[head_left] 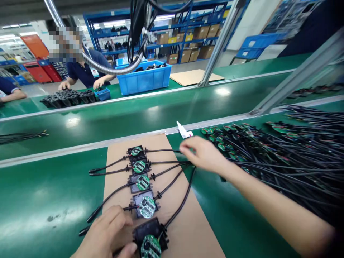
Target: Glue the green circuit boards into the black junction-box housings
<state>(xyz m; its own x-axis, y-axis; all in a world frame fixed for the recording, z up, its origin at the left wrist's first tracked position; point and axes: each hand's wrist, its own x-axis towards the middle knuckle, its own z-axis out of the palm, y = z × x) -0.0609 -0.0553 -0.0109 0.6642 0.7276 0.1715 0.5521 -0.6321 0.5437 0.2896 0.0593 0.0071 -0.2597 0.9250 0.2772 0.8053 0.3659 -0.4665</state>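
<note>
Several open black plastic housings lie in a column, each with a round green circuit board [143, 182] and black cables. My left hand [110, 229] is at the lower left of the column, fingers bent and apart from the thumb. Its thumb is beside the nearest black housing [147, 230]; the palm side is hidden. My right hand [202, 154] is over the right-hand black cables [163, 151], its fingers closed. The top cable runs to its fingertips, but what they grip is hidden. Beneath the housings lies a cardboard sheet [185, 218].
A white tube [183, 130] lies by the metal rail beyond my right hand. Many wired boards and cables [268, 154] are heaped at right. A slanted metal post [221, 39] rises from the bench. Across it, a person [86, 68] handles black parts beside a blue bin [145, 79].
</note>
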